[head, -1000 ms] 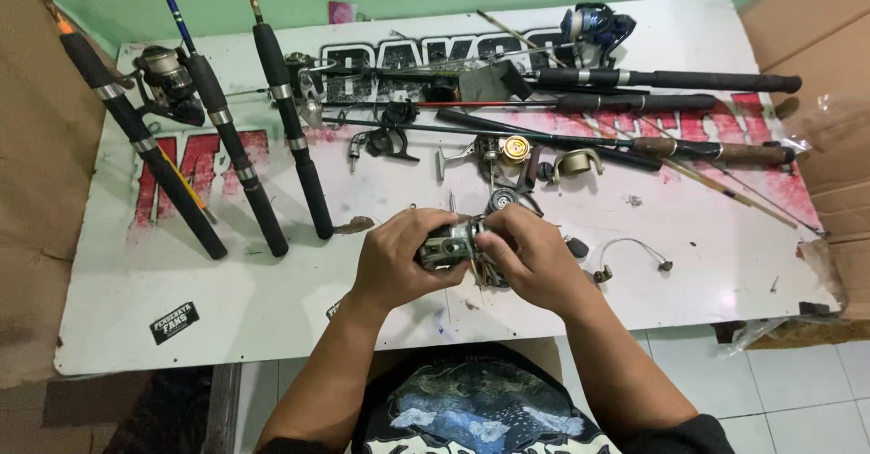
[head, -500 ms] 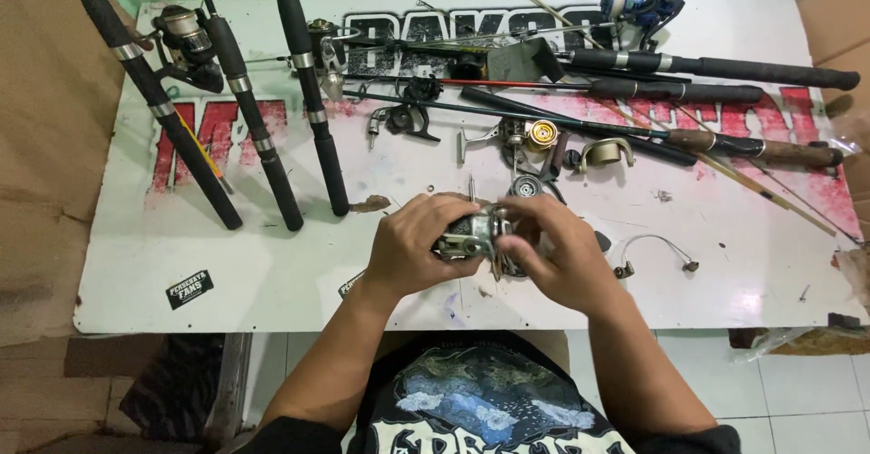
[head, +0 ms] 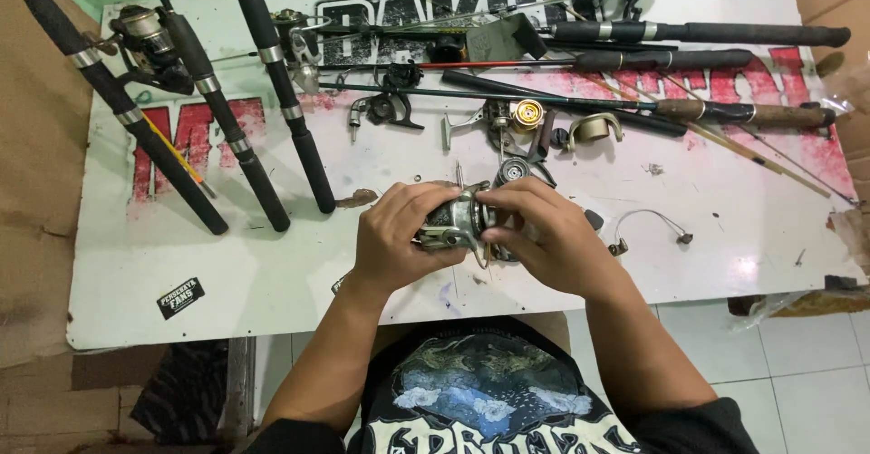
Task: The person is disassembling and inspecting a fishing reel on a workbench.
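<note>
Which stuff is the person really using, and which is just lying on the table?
In use:
- left hand
- right hand
- silver fishing reel, held between both hands

Just lying about:
- three black rod handles on the left
- spinning reel on one rod
- rods across the top
- gold reel part
- bent wire
- white table

Silver-grey fishing reel body (head: pixel 450 225), lying sideways, clasped between both hands above the white table's near edge
</note>
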